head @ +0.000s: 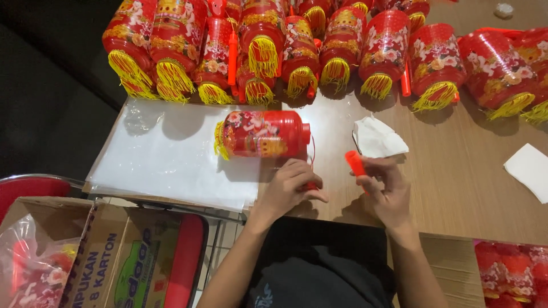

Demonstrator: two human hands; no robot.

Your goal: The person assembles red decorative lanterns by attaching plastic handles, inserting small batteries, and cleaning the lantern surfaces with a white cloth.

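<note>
1. We pinch one orange-red plastic stick (355, 163) in our right hand (387, 194), fingers pressed together around its lower part, its top poking up and to the left above the wooden table (456, 177).
2. Our left hand (291, 188) is curled shut beside it on a small red piece (311, 186), mostly hidden under the fingers; a thin red cord (313, 153) runs up from there.
3. Just beyond the left hand lies one red lantern (262, 134) on its side, its yellow fringe pointing away from the grip.
4. Under it and off to the left spreads one stack of clear plastic sheets (165, 159).
5. Just above the right hand sits one crumpled white paper (377, 138); a second white paper (528, 170) lies well to the right.
6. Farther back, a row of finished lanterns (342, 45), at least a dozen, lines the table's far edge.
7. Nearest us, one open carton (97, 251) stands at lower left.
</note>
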